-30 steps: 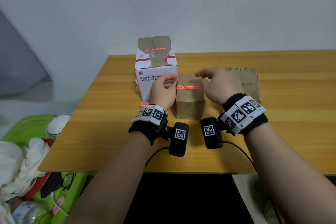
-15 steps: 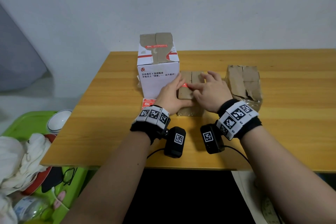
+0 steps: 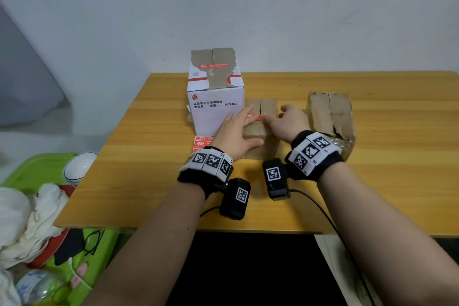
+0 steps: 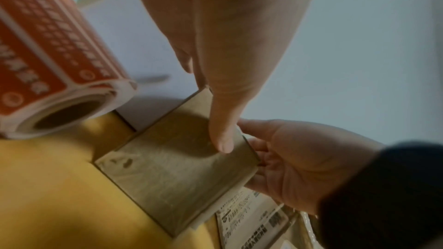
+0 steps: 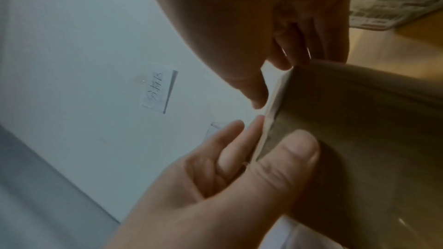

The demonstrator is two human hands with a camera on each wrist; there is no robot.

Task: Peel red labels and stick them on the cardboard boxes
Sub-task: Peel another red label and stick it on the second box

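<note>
A small brown cardboard box [image 3: 260, 129] stands mid-table with a red label [image 3: 260, 117] across its top seam. My left hand [image 3: 238, 129] lies flat on the box's left half, fingers straight on the label's left end, thumb [image 4: 221, 126] down the front face [image 4: 172, 166]. My right hand [image 3: 285, 120] presses its fingertips on the label's right end. In the right wrist view both hands meet at the box's top edge [image 5: 273, 113]. A red label roll [image 3: 202, 143] lies by my left wrist, also close up [image 4: 50, 60].
A taller white box [image 3: 216, 107] with a red label [image 3: 214, 66] on its torn top stands just left of the small box. A crumpled brown box [image 3: 330, 117] sits to the right. The wooden table [image 3: 397, 156] ends at a grey wall; green bin [image 3: 32, 171] at lower left.
Both hands came down onto the small box's top. From meeting over the label's middle, their fingers have spread apart along it, uncovering its centre.
</note>
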